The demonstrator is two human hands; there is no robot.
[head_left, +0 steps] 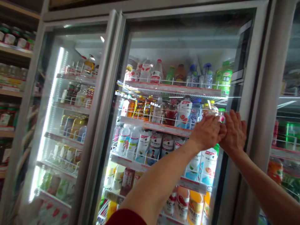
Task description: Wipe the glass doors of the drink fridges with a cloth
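I face a drinks cooler with a glass door (164,47) in front of me. Both my arms reach up to the door's right side. My left hand (206,132) lies flat against the glass, fingers stretched to the right. My right hand (235,131) is beside it, touching it, palm on the glass near the door's right frame (254,93), fingers pointing up. Neither hand holds anything. Behind the glass, wire shelves (173,89) carry several rows of bottled drinks (142,145).
A second glass-door cooler (70,118) with cans and bottles stands to the left, and a third (287,134) is at the right edge. Wooden shelves with jars (14,40) are at far left.
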